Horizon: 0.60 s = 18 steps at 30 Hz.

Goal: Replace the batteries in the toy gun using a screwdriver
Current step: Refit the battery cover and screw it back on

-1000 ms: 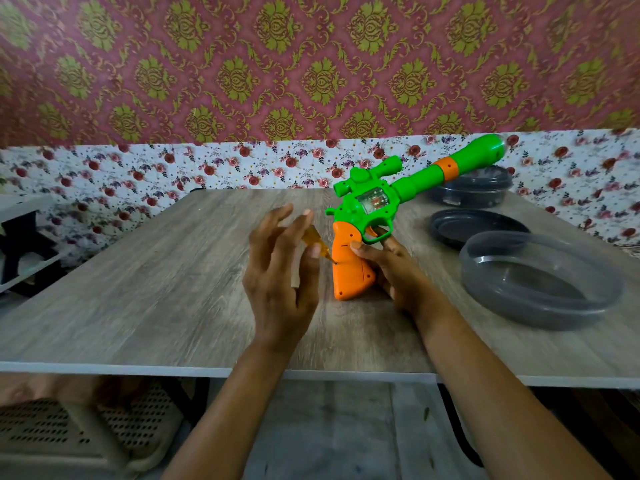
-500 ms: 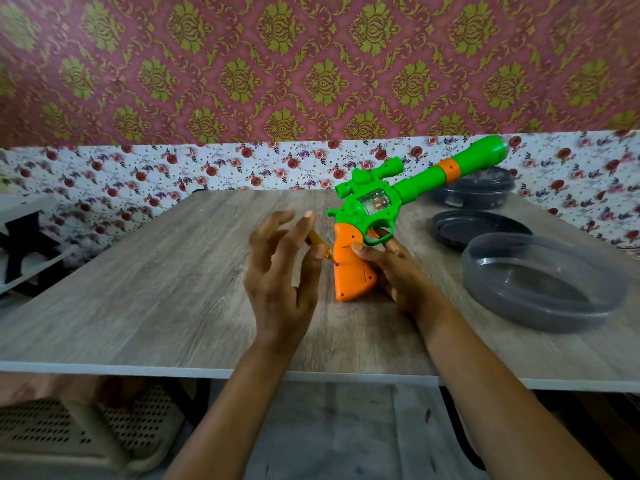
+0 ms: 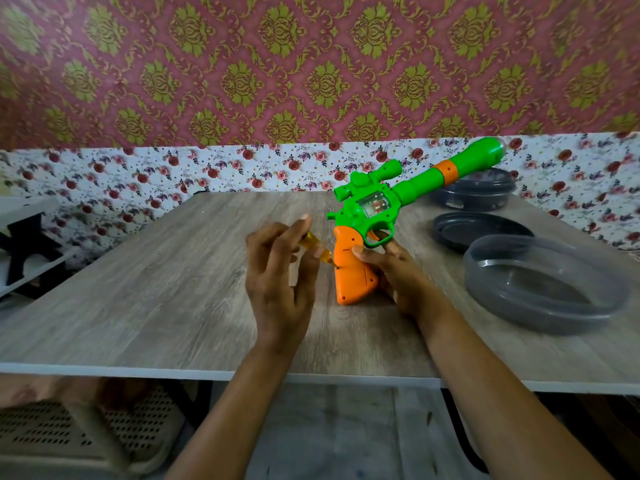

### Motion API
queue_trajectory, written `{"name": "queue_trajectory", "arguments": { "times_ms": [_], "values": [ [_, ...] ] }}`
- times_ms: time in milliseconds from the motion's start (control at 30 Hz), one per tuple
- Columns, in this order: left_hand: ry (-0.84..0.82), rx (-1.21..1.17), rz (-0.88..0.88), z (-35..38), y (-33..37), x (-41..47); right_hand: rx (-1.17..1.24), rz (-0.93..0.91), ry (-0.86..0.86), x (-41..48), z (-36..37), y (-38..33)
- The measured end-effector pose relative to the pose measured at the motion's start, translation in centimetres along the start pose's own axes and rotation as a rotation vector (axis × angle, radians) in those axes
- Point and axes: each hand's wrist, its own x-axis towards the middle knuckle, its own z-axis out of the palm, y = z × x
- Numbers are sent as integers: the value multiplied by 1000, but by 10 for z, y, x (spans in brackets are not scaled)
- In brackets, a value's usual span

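No readable text, label, brand or number on anything here.

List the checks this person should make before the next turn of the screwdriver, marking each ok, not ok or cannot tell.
1. Left hand pinches the screwdriver: ok.
2. Right hand holds the toy gun by its handle: ok.
3. Handle's base rests on the table: ok.
4. Screwdriver tip meets the handle's edge: ok.
5. Tip seated in a screw head: cannot tell.
6. New batteries within reach: cannot tell, none visible.
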Motion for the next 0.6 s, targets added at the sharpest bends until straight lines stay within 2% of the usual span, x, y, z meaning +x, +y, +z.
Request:
{"name": "queue_trajectory", "arguments": {
  "times_ms": [267,467,600],
  "values": [
    [-38,-6,-120,1,0,0,3,-17,-3,0,0,1],
    [-12,2,-63,0,-2,1,8,-15,4,0,1,0],
    [8,10,-87,0,-1,0,14,-20,-2,-1,1,0]
  ]
}}
